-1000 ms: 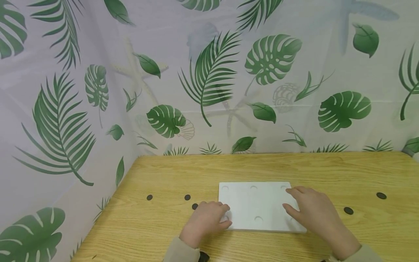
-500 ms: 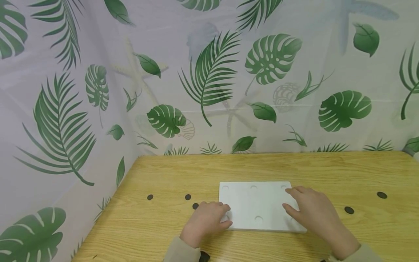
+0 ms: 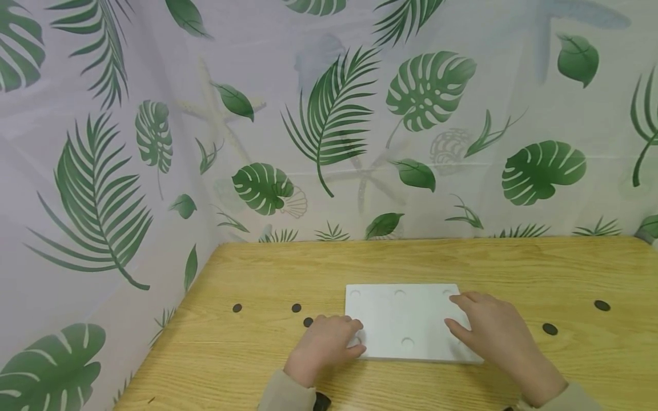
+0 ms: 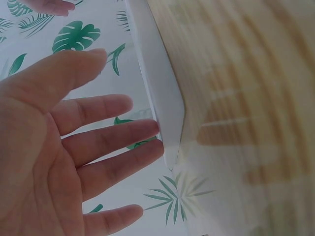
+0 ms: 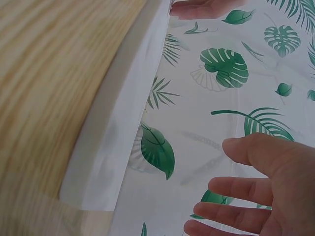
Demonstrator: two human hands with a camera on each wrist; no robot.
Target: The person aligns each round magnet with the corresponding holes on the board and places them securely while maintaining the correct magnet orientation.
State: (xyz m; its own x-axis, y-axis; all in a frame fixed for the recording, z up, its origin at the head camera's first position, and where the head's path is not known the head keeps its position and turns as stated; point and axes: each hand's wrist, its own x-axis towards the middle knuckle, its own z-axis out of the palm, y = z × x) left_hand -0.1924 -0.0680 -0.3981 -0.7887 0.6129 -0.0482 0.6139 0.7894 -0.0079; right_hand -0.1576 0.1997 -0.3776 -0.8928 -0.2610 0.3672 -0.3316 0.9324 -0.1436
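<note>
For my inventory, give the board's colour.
The board is white; the head view shows it best.

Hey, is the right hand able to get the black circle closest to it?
Probably yes: the right hand, its fingers spread, is at the right end of the white board, and nothing visible blocks the table between it and that black circle.

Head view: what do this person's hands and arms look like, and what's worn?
The bare left hand and bare right hand show no gloves, rings or markings. Beige fabric sleeves end near the wrists. A black object, partly cut off, shows by the left cuff; its kind is unclear.
</note>
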